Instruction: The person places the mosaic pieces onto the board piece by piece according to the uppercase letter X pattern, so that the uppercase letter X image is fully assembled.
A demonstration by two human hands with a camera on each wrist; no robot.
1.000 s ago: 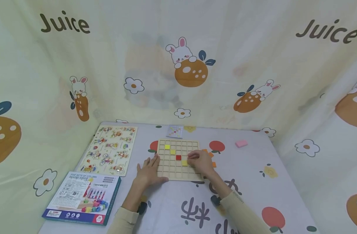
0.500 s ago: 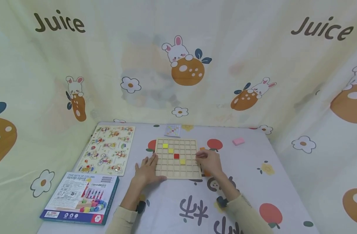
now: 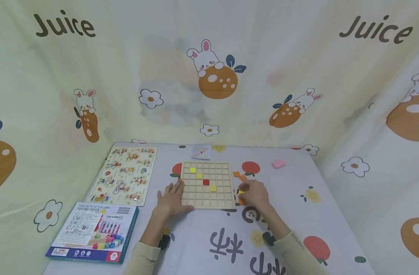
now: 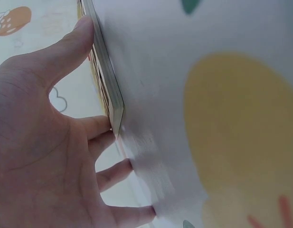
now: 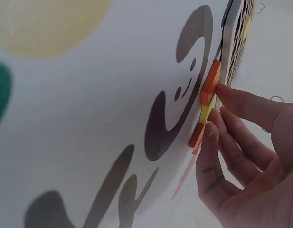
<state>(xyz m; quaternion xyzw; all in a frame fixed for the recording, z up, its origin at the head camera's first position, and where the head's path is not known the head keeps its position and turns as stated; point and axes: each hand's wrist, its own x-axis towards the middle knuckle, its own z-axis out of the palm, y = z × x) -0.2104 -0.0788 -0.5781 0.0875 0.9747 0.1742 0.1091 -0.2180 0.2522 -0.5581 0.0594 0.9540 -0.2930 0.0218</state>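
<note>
A square wooden grid board [image 3: 195, 196] lies on the table, with a red tile [image 3: 206, 182] and several yellow tiles set in a diagonal line of its cells. My left hand [image 3: 170, 200] rests at the board's near left corner, fingers spread straight, thumb along the near edge; the left wrist view shows thumb and fingertips touching the board's side [image 4: 108, 71]. Right of the board, my right hand [image 3: 255, 194] has its thumb and curled fingertips around a loose yellow tile [image 5: 206, 113]. Orange tiles [image 5: 211, 83] lie on either side of it, one right at the thumb tip.
More loose orange tiles [image 3: 237, 174] lie beyond the right hand. A small pattern card [image 3: 201, 152] sits behind the board and a pink block [image 3: 278, 164] at the back right. To the left are a picture puzzle board [image 3: 123, 172] and a toy box [image 3: 92, 233].
My right hand has moved from over the board to the loose tiles at its right, uncovering the board's right columns. The left hand stays at the corner. The head view has shifted slightly.
</note>
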